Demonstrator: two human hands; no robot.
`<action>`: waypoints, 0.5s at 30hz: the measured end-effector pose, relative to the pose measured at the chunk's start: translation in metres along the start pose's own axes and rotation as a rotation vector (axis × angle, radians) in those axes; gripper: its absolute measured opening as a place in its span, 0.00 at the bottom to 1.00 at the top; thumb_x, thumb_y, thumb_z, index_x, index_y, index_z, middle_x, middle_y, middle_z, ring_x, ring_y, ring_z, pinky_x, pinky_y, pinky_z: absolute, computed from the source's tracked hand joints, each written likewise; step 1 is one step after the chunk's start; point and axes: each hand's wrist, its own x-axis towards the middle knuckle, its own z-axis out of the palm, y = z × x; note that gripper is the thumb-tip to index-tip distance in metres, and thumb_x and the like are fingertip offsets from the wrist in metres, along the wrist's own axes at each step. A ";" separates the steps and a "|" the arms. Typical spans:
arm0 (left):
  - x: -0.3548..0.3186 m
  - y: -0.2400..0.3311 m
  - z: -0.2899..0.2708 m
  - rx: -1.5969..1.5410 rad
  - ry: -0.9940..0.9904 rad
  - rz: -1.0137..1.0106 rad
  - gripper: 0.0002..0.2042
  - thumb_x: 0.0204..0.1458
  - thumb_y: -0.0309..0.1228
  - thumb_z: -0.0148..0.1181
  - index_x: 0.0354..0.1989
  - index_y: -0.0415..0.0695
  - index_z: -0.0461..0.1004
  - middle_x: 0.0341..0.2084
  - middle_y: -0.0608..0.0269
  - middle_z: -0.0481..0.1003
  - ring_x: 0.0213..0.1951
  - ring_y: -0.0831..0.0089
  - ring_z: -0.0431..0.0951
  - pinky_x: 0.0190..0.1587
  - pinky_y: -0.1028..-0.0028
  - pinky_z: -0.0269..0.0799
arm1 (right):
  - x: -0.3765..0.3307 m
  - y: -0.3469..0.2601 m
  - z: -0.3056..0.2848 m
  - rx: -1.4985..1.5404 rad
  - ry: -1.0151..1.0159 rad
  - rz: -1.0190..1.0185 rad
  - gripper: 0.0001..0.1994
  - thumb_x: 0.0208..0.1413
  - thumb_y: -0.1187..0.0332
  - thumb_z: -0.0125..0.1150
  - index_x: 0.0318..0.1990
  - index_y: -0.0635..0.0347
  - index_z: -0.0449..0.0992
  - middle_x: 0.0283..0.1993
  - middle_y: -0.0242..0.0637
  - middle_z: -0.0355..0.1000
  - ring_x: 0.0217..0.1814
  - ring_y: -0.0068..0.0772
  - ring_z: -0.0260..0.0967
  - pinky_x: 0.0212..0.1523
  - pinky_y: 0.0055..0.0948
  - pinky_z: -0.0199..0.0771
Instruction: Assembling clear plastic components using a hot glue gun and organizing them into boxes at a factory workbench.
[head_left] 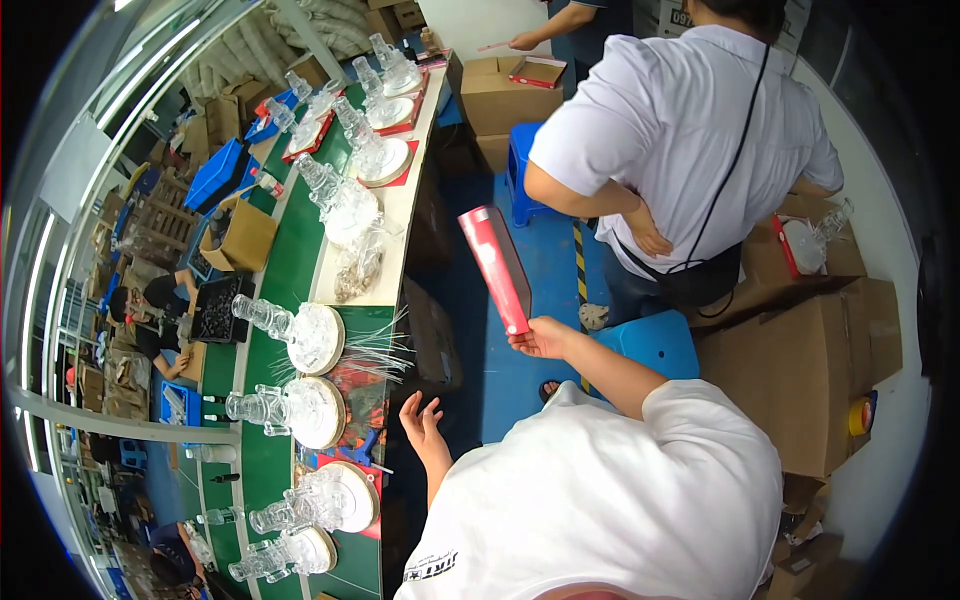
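My right hand grips the lower end of a thin red cardboard box, which stands tilted over the aisle. Its printed red side and a darker side both show. My left hand is raised beside the bench edge, fingers apart, holding nothing. On the bench close to it lies a clear glass vessel with a round, cream-rimmed base. A similar glass vessel lies just beyond, by a bundle of thin pale strands. A blue glue gun rests nearer to me.
Several more glass vessels line the green bench, some on red boxes. A black tray holds small dark parts. A person in a white shirt stands ahead, by a blue stool. Large cardboard boxes fill the right side.
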 end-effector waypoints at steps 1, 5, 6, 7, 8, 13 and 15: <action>0.000 -0.001 -0.001 0.005 -0.003 0.004 0.16 0.58 0.27 0.45 0.55 0.42 0.59 0.54 0.54 0.63 0.47 0.68 0.73 0.44 0.75 0.68 | -0.009 0.001 0.010 -0.162 0.043 -0.098 0.12 0.58 0.61 0.47 0.42 0.57 0.72 0.35 0.36 0.74 0.34 0.25 0.73 0.34 0.21 0.74; 0.002 -0.002 -0.002 0.012 -0.014 0.014 0.16 0.59 0.29 0.45 0.55 0.43 0.59 0.55 0.55 0.63 0.47 0.68 0.72 0.45 0.75 0.67 | -0.021 0.001 0.034 -0.528 0.152 -0.332 0.12 0.58 0.59 0.49 0.40 0.55 0.73 0.34 0.34 0.74 0.34 0.25 0.73 0.33 0.22 0.73; 0.002 -0.003 -0.002 0.008 -0.018 0.015 0.16 0.59 0.29 0.45 0.55 0.43 0.59 0.55 0.55 0.63 0.47 0.68 0.72 0.45 0.75 0.67 | -0.020 0.001 0.036 -0.569 0.173 -0.370 0.12 0.58 0.57 0.50 0.40 0.55 0.73 0.34 0.33 0.74 0.34 0.25 0.73 0.33 0.22 0.72; 0.002 -0.003 -0.001 0.005 -0.020 0.016 0.16 0.59 0.29 0.45 0.55 0.43 0.59 0.55 0.55 0.63 0.47 0.68 0.72 0.45 0.75 0.67 | -0.019 0.001 0.038 -0.611 0.194 -0.408 0.13 0.57 0.56 0.51 0.40 0.54 0.73 0.34 0.33 0.74 0.34 0.25 0.72 0.33 0.22 0.72; 0.002 -0.002 0.000 0.004 -0.024 0.017 0.16 0.59 0.29 0.45 0.55 0.43 0.59 0.55 0.55 0.63 0.47 0.68 0.72 0.45 0.75 0.67 | -0.015 0.003 0.031 -0.610 0.196 -0.412 0.13 0.57 0.56 0.51 0.40 0.54 0.73 0.34 0.33 0.74 0.34 0.25 0.72 0.33 0.22 0.72; 0.000 0.003 0.004 0.003 -0.040 -0.004 0.15 0.58 0.28 0.45 0.54 0.42 0.60 0.54 0.55 0.63 0.47 0.67 0.72 0.44 0.75 0.68 | 0.027 0.017 -0.013 -0.434 -0.200 -0.614 0.16 0.56 0.53 0.54 0.42 0.54 0.73 0.35 0.32 0.73 0.35 0.25 0.72 0.35 0.23 0.72; 0.000 0.003 0.005 -0.020 -0.037 -0.015 0.15 0.58 0.26 0.45 0.53 0.40 0.60 0.53 0.54 0.64 0.47 0.68 0.73 0.44 0.75 0.68 | 0.033 0.018 -0.021 -0.330 -0.268 -0.550 0.16 0.56 0.52 0.54 0.43 0.54 0.74 0.36 0.31 0.73 0.35 0.25 0.72 0.36 0.24 0.72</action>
